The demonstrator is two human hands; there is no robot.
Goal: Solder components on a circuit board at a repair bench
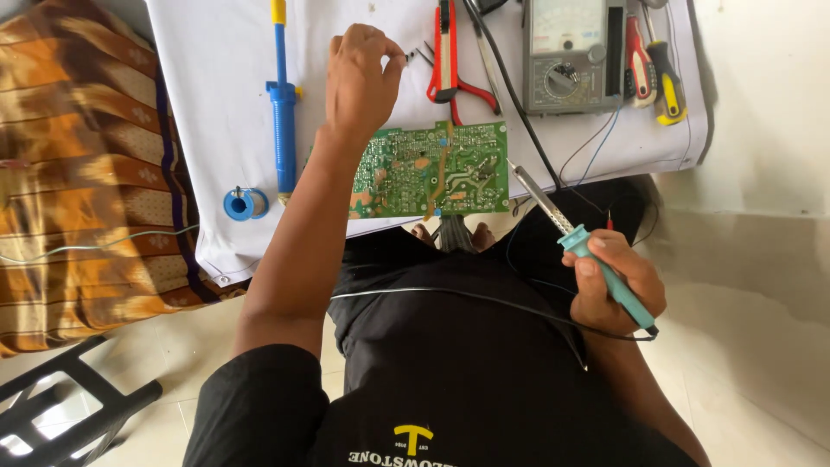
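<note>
Lying at the left edge is a brown patterned cloth, and beside it a white sheet covers the work surface. A small blue solder spool sits by a blue desoldering pump. Above the green circuit board, the left hand pinches its fingertips on something too small to identify. Red-handled pliers lie next, then a grey analogue multimeter and two screwdrivers. Off the sheet, the right hand is wrapped around a teal-handled soldering iron, tip beside the board's right edge.
</note>
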